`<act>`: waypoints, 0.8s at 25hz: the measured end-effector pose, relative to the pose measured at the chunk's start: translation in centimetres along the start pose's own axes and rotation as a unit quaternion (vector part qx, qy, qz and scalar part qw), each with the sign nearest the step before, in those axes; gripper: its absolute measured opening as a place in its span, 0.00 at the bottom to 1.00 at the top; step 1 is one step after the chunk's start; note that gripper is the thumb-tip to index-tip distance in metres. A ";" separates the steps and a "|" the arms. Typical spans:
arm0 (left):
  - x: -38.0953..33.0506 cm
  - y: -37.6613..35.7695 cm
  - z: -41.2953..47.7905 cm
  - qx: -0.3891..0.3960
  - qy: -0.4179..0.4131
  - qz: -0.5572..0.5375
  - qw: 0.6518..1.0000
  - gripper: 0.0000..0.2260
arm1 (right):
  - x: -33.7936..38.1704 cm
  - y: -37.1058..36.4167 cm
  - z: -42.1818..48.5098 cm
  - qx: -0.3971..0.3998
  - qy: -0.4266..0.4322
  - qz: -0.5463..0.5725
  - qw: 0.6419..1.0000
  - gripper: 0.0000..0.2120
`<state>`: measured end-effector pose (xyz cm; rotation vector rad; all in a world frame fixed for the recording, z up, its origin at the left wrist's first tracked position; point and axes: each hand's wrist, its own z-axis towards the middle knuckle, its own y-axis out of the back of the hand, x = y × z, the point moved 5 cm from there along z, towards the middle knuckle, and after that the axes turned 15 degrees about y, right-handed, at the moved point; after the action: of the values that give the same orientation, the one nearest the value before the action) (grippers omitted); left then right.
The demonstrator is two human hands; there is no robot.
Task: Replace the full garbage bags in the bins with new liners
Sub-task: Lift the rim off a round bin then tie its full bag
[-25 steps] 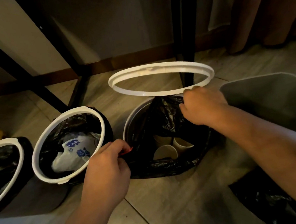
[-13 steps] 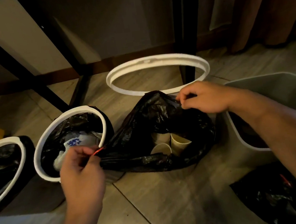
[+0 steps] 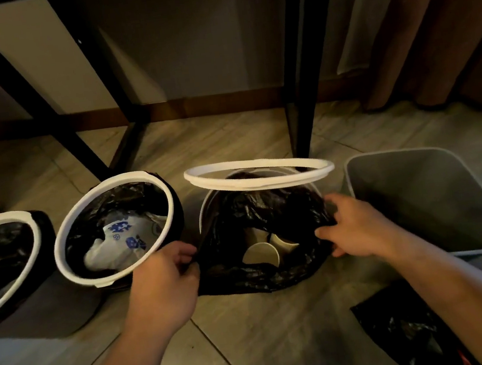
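A round bin (image 3: 204, 214) stands in the middle with a black garbage bag (image 3: 246, 276) in it, holding several paper cups (image 3: 260, 254). Its white retaining ring (image 3: 259, 180) rests tilted on top of the bin. My left hand (image 3: 162, 280) grips the bag's left edge. On the bag's right edge, my right hand (image 3: 354, 225) holds the plastic with curled fingers. The bag's mouth is spread open between both hands.
Two more round bins with white rings and black liners stand to the left, the nearer one (image 3: 111, 230) holding a white printed bag, the other (image 3: 1, 259) at the edge. A grey rectangular bin (image 3: 426, 201) stands right. Another black bag (image 3: 407, 335) lies bottom right. Black table legs (image 3: 297, 83) rise behind.
Both hands moved down and apart along the bag's edge, spreading its mouth. The white ring now sits tilted on the bin instead of behind the bag.
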<state>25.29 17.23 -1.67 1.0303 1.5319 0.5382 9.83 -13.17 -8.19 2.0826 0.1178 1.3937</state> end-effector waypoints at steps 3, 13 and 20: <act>0.4 0.6 -0.3 0.039 0.054 -0.168 0.984 0.08 | -0.5 0.7 -0.6 -0.050 -0.027 0.053 0.997 0.26; -1.0 1.5 0.0 0.148 0.096 -0.303 0.937 0.16 | -1.2 -0.6 -5.4 -0.155 -0.105 0.321 0.928 0.13; -3.2 1.8 0.1 0.135 0.111 -0.390 0.904 0.09 | 5.1 2.7 -3.9 -0.098 -0.030 0.098 0.990 0.06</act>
<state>25.81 15.42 1.49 0.4752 2.0939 -0.1357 7.98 -11.57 -1.69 2.0107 -0.2449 1.3930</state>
